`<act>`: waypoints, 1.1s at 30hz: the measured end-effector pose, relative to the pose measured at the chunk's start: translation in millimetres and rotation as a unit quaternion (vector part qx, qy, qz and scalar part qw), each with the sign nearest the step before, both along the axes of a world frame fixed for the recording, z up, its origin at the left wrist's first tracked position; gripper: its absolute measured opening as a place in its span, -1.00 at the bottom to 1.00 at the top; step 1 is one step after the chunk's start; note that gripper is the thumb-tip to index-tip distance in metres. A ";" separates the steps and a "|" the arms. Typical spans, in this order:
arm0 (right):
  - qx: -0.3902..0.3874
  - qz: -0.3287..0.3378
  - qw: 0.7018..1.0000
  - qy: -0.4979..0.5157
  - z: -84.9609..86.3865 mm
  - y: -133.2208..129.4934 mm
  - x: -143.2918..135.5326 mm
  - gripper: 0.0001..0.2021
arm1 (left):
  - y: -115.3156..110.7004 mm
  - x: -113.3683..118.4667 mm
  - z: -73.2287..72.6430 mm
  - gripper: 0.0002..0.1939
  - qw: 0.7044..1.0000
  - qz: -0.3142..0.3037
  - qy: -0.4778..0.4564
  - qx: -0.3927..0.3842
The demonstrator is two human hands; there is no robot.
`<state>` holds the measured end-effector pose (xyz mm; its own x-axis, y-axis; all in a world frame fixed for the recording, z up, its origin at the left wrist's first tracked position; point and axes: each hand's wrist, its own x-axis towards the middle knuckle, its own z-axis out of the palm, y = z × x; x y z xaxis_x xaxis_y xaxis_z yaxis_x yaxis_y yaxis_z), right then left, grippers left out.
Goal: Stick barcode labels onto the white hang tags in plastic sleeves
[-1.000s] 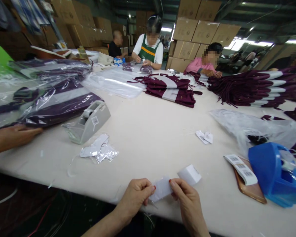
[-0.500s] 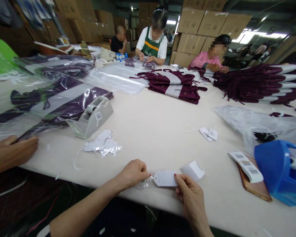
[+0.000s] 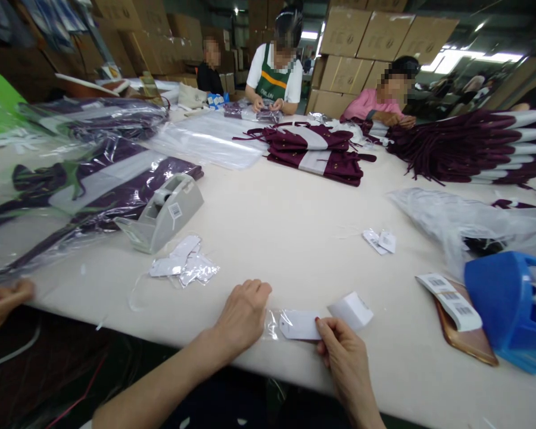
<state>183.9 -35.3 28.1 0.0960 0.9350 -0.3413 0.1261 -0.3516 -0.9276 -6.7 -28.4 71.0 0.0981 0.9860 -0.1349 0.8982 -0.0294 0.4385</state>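
My right hand (image 3: 345, 360) pinches the right end of a white hang tag (image 3: 298, 325), which lies flat by the table's front edge. Clear plastic film (image 3: 272, 326), which looks like a small sleeve, reaches from the tag's holed end to my left hand (image 3: 245, 313). The left fingers are curled down over the film's end, and the fingertips are hidden. Just behind the right hand is a folded strip of white labels (image 3: 352, 310). Several white tags in clear sleeves (image 3: 185, 260) lie left of my hands, with strings attached.
A grey tape dispenser (image 3: 164, 213) stands left beside bagged purple garments (image 3: 111, 173). Right are a blue dispenser (image 3: 504, 310), a phone (image 3: 467, 333) under barcode labels (image 3: 450, 301), and more tags (image 3: 379, 241). Folded purple garments (image 3: 315, 155) lie across the table; co-workers sit or stand around. Another person's hand (image 3: 6, 298) is at the left edge.
My left hand has turned knuckles-up over the film, which now lies flatter and stretched beside the tag. My right hand keeps its pinch. The other person's hand at left has drawn back toward the edge.
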 end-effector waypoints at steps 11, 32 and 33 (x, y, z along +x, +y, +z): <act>-0.006 0.002 1.000 0.001 4.0 1.3 -1.4 -0.55 | -17.5 20.9 -48.3 -0.81 0.945 -0.213 -0.022 0.247; -0.011 0.011 0.998 -0.061 -1.8 2.4 11.6 -0.57 | -11.2 6.8 -49.3 -0.80 0.925 -0.271 -0.025 0.265; -0.008 0.014 0.997 -0.072 -2.2 3.0 11.3 -0.58 | -10.7 6.4 -47.5 -0.80 0.922 -0.286 -0.025 0.260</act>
